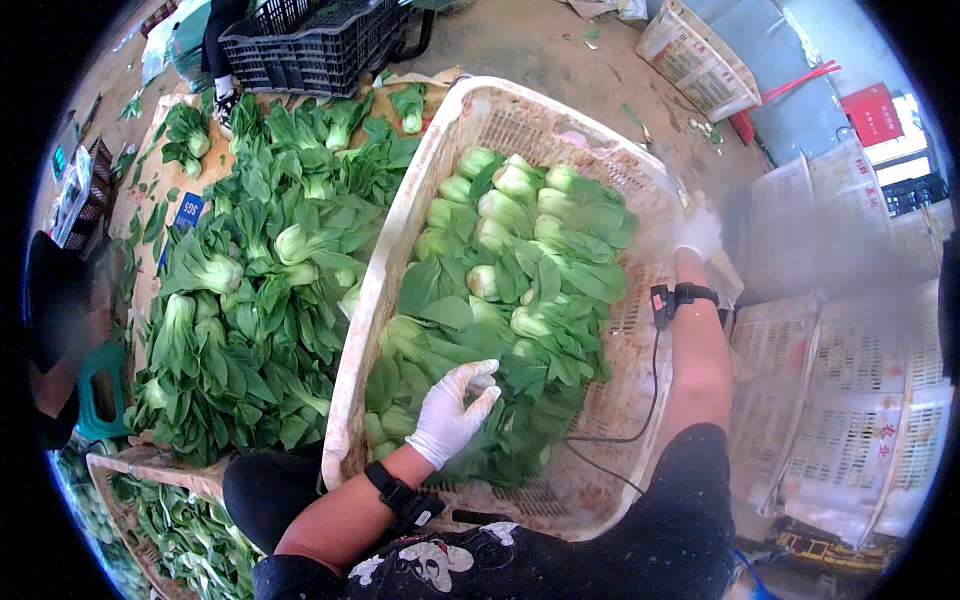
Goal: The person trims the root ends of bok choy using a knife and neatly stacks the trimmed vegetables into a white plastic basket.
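A large off-white plastic crate, stained brown, stands tilted in front of me. Rows of bok choy lie in it, pale stems mostly toward the far side and leaves toward me. My left hand, in a white glove, hovers over the leaves at the near left of the crate. Its thumb and fingers are apart, and nothing shows between them. My right hand, gloved too, is at the crate's right rim. Haze blurs its fingers, and I cannot tell whether the thin shape by the fingertips is held.
A heap of loose bok choy covers cardboard left of the crate. Behind it are a black crate and a person's shoe. White crates are stacked at right. Another crate of greens sits at lower left. A cable hangs from my right wrist.
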Motion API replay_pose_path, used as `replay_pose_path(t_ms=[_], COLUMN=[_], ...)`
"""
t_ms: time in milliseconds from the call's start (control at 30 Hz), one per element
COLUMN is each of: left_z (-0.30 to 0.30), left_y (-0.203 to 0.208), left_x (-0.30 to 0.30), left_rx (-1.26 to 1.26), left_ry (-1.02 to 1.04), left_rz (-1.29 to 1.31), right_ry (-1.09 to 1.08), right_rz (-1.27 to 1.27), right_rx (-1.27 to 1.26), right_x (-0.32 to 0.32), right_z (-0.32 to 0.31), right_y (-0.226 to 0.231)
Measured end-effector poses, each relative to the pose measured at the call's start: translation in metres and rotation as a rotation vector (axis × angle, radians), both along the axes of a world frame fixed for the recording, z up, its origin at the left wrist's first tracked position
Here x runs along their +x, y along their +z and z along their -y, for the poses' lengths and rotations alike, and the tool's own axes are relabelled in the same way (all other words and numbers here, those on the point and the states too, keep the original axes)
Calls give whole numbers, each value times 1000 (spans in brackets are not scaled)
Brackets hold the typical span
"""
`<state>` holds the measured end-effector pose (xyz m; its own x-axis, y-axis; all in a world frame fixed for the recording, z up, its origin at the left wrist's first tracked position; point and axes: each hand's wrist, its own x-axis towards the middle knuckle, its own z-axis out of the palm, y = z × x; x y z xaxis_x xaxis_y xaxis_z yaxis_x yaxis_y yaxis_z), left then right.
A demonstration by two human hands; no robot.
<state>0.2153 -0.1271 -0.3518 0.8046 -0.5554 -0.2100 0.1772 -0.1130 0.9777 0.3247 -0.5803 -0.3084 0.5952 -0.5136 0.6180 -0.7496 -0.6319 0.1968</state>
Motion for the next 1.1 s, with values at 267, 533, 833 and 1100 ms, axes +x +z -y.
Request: replay_pose_path(t_ms=[267, 533, 833, 1100], left_z=[0, 4, 6, 6], left_y=[2, 9, -6, -1], left_x=[2, 2, -9, 0], left_rx=[-12, -57, -27, 9], left_ry=[18, 120, 101, 118], left_rz=[1, -29, -66, 39], right_ry=[593, 512, 1364, 475], right_rz=[-372, 874, 223, -482], right_rx=[630, 1469, 2087, 660], right_x=[-10, -51, -90, -97], right_z=[-173, -137, -448, -220], right_y=[-49, -106, 58, -90])
